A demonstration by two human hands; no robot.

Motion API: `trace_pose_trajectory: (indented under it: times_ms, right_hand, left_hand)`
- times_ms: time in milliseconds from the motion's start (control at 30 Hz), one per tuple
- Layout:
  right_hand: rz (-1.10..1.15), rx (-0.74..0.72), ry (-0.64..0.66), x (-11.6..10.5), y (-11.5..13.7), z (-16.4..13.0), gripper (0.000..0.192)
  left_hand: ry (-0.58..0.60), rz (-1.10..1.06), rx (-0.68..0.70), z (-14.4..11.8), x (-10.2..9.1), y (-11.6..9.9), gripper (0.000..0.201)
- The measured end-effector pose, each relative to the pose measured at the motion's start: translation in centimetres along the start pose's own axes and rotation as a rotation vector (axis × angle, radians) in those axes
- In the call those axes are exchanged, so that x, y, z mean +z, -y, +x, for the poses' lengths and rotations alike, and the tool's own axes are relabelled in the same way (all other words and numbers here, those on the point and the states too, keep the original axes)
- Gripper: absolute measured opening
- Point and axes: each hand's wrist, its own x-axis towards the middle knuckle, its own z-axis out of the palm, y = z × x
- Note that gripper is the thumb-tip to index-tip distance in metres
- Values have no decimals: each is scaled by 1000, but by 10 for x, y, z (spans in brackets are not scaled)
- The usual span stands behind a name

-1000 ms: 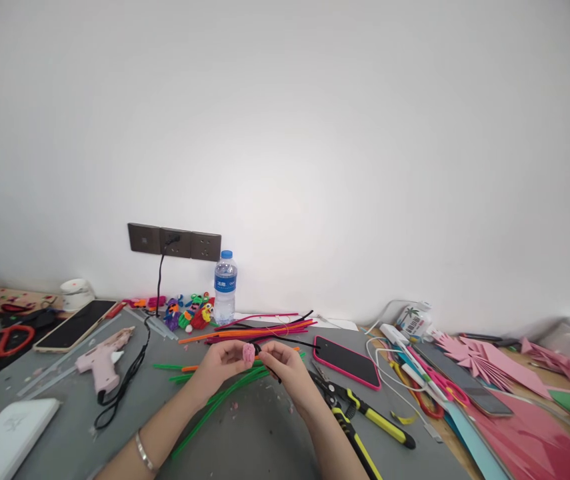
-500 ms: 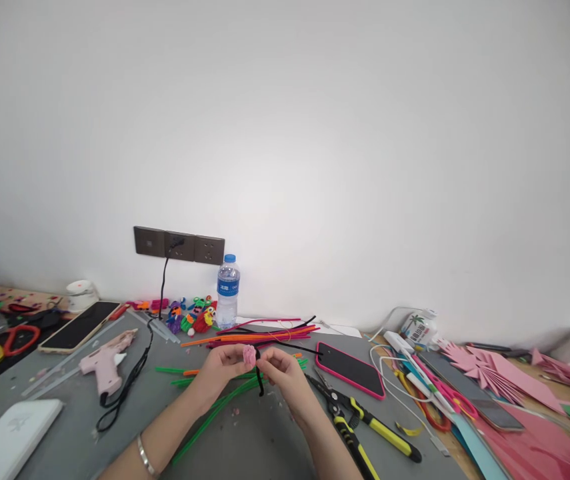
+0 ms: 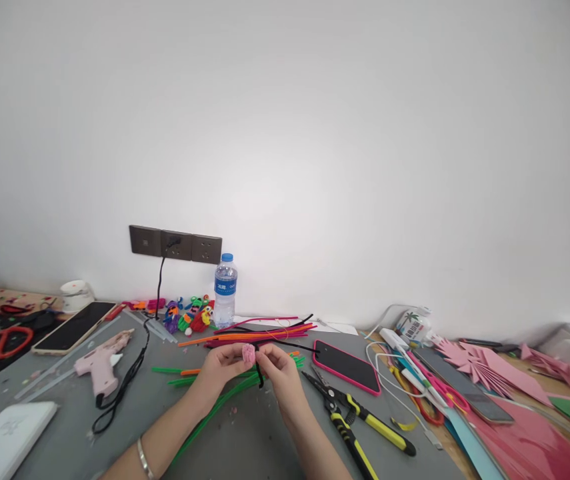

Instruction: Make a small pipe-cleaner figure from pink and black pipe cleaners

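I have my left hand (image 3: 219, 367) pinching a pink coil (image 3: 248, 353) above the green stems (image 3: 225, 397); my right hand (image 3: 277, 370) pinches a black stem (image 3: 261, 373) against it. I judge the wrapping barely started: most of the stem hangs loose.

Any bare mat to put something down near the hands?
Free: grey mat between the forearms, and the patch between the glue gun and the white box. Crowded: pipe cleaners ahead of the hands, pliers, cables and pink paper to the right.
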Motion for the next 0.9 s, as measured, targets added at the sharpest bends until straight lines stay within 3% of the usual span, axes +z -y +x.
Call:
trace_pose_trajectory:
  times_ms: [267, 567, 733, 900]
  right_hand:
    - [4, 22, -10, -12, -3, 3, 36]
    - [125, 188, 233, -22, 26, -5, 30]
    - [79, 258, 332, -22, 26, -6, 35]
    - [27, 244, 367, -22, 23, -6, 36]
  left_hand:
    - [28, 99, 22, 1, -4, 0, 37]
    - [14, 276, 200, 7, -12, -2, 23]
    - [41, 490, 268, 8, -15, 1, 11]
    - [27, 550, 287, 6, -14, -1, 9]
